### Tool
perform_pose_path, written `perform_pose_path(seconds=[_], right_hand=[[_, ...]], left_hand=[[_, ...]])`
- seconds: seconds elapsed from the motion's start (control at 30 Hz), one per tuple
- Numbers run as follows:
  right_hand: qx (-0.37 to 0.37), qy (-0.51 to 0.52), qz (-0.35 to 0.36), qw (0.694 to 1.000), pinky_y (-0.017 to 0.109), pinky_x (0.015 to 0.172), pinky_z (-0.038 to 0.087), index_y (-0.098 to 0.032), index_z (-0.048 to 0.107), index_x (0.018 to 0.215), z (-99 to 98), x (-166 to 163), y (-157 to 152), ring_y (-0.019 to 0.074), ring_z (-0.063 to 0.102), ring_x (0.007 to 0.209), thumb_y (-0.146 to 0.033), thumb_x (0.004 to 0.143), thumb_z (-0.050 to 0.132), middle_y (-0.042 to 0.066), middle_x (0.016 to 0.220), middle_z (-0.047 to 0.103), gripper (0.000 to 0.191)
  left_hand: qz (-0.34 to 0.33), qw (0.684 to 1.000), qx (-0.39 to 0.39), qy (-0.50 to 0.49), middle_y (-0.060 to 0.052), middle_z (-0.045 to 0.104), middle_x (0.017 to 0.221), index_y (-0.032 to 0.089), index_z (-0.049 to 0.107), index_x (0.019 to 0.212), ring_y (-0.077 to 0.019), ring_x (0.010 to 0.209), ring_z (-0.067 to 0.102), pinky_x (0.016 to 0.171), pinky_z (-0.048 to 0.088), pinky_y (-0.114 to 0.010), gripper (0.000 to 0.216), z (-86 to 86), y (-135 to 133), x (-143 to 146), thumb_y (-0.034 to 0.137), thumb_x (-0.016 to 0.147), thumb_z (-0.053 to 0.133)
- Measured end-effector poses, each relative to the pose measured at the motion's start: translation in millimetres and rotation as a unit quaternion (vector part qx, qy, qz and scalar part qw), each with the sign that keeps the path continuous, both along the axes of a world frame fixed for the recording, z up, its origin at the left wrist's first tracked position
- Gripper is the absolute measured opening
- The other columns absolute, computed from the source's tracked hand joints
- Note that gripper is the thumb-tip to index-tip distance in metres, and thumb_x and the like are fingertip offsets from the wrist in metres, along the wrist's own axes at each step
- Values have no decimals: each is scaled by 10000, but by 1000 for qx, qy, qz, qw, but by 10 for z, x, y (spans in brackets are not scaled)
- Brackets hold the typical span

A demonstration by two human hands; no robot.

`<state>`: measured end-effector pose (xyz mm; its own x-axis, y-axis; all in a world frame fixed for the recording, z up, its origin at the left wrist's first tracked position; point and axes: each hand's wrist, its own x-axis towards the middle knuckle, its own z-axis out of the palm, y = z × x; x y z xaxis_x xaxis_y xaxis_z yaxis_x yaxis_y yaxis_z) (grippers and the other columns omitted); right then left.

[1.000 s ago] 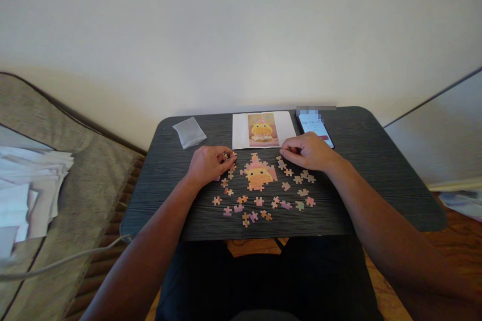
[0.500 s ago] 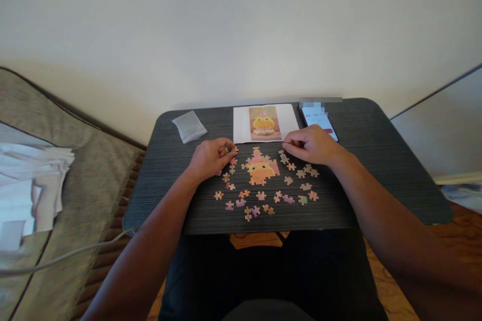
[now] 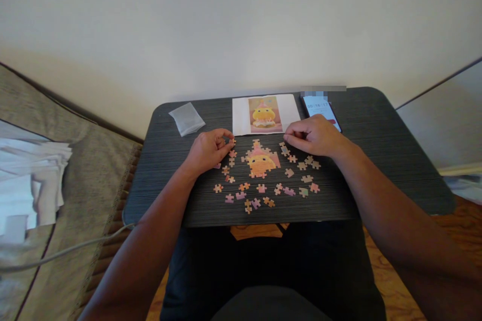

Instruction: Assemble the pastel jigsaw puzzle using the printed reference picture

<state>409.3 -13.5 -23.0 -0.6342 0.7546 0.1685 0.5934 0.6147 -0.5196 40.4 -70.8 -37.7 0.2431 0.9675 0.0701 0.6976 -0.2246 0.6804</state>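
Note:
A partly joined puzzle (image 3: 260, 161) showing a yellow figure lies in the middle of the dark table (image 3: 169, 180). Several loose puzzle pieces (image 3: 259, 195) are scattered around it. My left hand (image 3: 206, 149) rests left of the puzzle, fingers pinched on a small puzzle piece (image 3: 227, 139). My right hand (image 3: 314, 136) lies right of the puzzle with curled fingers, fingertips touching loose pieces near its upper right. Whether it holds one is hidden. A reference picture (image 3: 265, 114) on white paper lies behind the puzzle.
A phone (image 3: 323, 109) with a lit screen lies behind my right hand. A small clear plastic bag (image 3: 187, 119) sits at the table's back left. A couch with papers (image 3: 30, 180) and a cable (image 3: 64, 253) are on the left.
The view has tilted, so the table sits higher in the picture. Both hands stay by the puzzle; my left fingers keep turning the small piece.

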Motion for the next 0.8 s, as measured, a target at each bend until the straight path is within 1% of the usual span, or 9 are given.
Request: perform_pose_path(seconds=[0.17,0.27,0.37,0.43,0.53,0.63,0.8], right_hand=[[2,-5,-1,1000,365,688,364,-242,776,838,4,1,-3,141,534,552,-442,1019,652,-33,573,612,297],[-1,-2,0,1000,368,693,365,-244,774,836,6,6,-7,140,531,556,-424,1016,665,-31,582,618,277],[-2,0,5,1000,368,702,366,-247,773,838,8,9,-9,139,531,560,-411,1017,673,-32,589,625,262],[-4,-5,4,1000,365,699,365,-248,770,838,8,7,-9,139,535,564,-423,1017,671,-33,595,631,270],[-5,-14,5,1000,359,696,367,-247,783,858,10,4,-7,138,548,568,-441,1022,659,-32,605,647,283],[-9,-16,9,1000,355,700,377,-245,794,873,21,-3,-11,137,565,578,-441,1027,653,-28,629,674,286],[-12,-15,11,1000,349,695,384,-240,785,869,40,-14,-26,130,550,556,-418,1033,638,-42,591,626,283]], left_hand=[[13,1000,-11,-8,44,662,549,152,814,1147,-140,456,584,539,410,-295,255,19,-10,-7,369,1014,785],[12,1000,-14,-1,29,684,560,156,841,1100,-135,453,575,536,396,-297,231,48,-12,-7,365,1018,786],[5,1000,-10,6,22,677,564,163,856,1053,-138,473,564,531,377,-295,204,80,-12,2,351,1012,788],[0,1000,-21,5,21,673,566,166,848,1043,-139,472,562,526,371,-293,200,92,-14,9,354,1019,782],[-2,1000,-31,5,35,641,541,179,834,1042,-135,456,541,523,366,-289,183,87,-19,11,349,1031,768],[-3,1000,-18,7,34,643,542,193,834,1057,-138,462,543,522,367,-286,163,63,-21,-2,340,1031,771],[6,999,-26,18,29,680,556,208,839,1096,-149,455,601,513,384,-283,181,42,-25,-13,365,1048,762]])
